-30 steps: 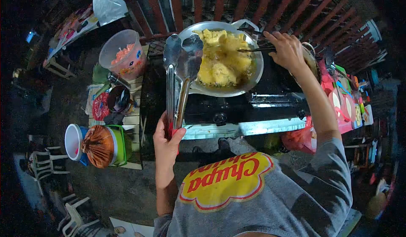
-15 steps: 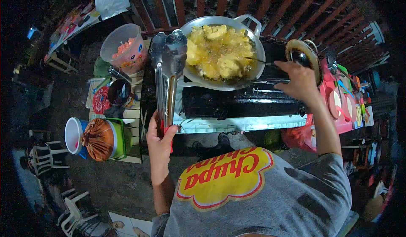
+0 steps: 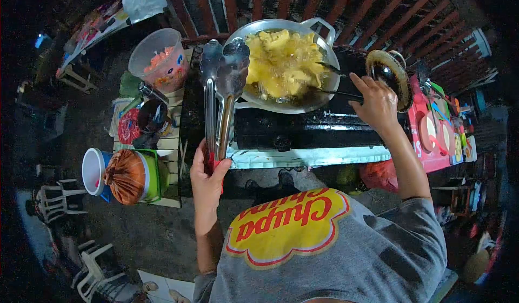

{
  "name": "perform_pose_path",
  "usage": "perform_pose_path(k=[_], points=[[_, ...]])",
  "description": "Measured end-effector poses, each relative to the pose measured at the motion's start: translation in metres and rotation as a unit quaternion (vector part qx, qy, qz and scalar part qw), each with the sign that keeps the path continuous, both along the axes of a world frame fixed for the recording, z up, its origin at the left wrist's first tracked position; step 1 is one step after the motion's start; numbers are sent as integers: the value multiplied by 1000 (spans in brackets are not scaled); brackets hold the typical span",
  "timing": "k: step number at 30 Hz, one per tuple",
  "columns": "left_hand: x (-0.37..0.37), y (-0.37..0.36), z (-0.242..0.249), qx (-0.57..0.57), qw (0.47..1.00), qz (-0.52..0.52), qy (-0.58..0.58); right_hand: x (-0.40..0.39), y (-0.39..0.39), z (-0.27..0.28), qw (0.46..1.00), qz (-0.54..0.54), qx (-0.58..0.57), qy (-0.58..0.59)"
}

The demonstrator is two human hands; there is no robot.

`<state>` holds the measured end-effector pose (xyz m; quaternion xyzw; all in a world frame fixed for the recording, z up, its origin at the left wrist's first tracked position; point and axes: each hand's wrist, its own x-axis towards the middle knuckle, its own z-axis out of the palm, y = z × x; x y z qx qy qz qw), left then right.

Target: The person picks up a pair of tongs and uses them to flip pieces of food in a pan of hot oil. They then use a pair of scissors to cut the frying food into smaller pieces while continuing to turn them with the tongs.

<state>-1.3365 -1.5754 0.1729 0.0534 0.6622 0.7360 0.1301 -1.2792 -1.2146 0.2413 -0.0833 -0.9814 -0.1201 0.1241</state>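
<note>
In my left hand (image 3: 210, 176) are metal tongs (image 3: 230, 81) with red grips, held upright, their scalloped heads a little apart beside the pan's left rim. My right hand (image 3: 377, 102) is right of the pan, thumb and forefinger spread on the two thin arms of dark tongs (image 3: 339, 92); their joined end is hidden by the hand. Both dark tips reach into the bubbling oil among yellow battered pieces (image 3: 292, 78). The wide metal pan (image 3: 331, 49) sits on a black stove (image 3: 259, 132).
Left of the stove stand a clear tub (image 3: 143, 51) with orange-pink pieces, a dark cup (image 3: 153, 116) and an orange cloth-covered container (image 3: 125, 176). A blackened round pan (image 3: 403, 95) and a pink table (image 3: 419, 124) are at right. Wooden slats (image 3: 346, 5) rise behind.
The dark tongs' arms have shifted within the oil and the frying pieces have moved. The metal tongs have moved slightly right, their heads spread a little wider.
</note>
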Motion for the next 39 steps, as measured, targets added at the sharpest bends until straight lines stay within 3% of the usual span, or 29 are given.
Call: perform_pose_path(k=[4,7,13,15,21,39], points=[[1,-2,-2,2,1000,9,-2,2,-2,-1,1000,-6,4,22],[0,-1,-3,-8,1000,11,-12,0,-4,0,997,-65,-5,-50],[0,1,-4,18,1000,-3,9,-2,3,0,999,-35,17,21],[0,2,-4,11,1000,4,11,-1,7,-4,999,-19,34,-25],[0,-1,-4,2,1000,0,15,-5,9,-18,998,24,49,-16],[1,-5,-7,3,1000,3,24,-49,33,3,987,58,136,-65]])
